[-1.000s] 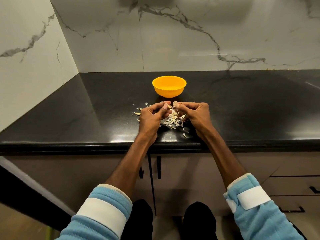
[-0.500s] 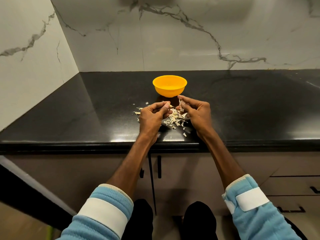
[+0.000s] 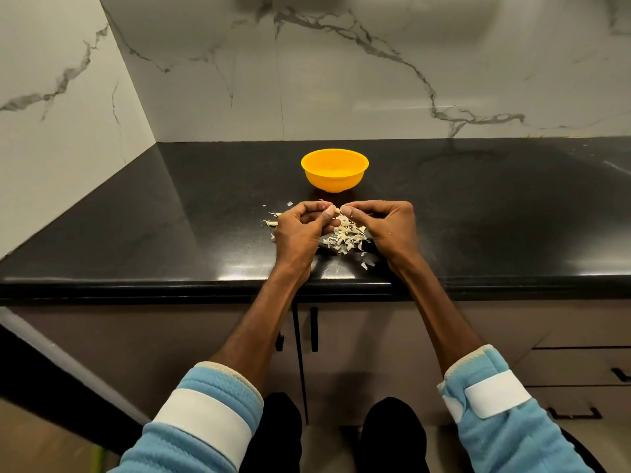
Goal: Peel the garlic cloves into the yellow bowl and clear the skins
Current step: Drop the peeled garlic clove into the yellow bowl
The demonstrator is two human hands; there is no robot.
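my left hand (image 3: pixel 296 230) and right hand (image 3: pixel 386 224) pinch one small pale garlic clove (image 3: pixel 338 210) above the papery skin pile (image 3: pixel 345 237) near the black bench's (image 3: pixel 170 233) front edge; the yellow plastic bowl (image 3: pixel 334 169) sits behind, bare bench either side.

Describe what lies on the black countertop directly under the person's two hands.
A heap of pale papery garlic skins on the glossy black countertop; the left hand and right hand hide whatever lies beneath their palms.

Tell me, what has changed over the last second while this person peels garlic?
Little. Half a second ago the right hand had lifted slightly away toward the round yellow plastic bowl; now its fingertips meet the left hand again, both pinching the small pale garlic clove. The bowl, the pile of papery skins and the black countertop stayed as they were.
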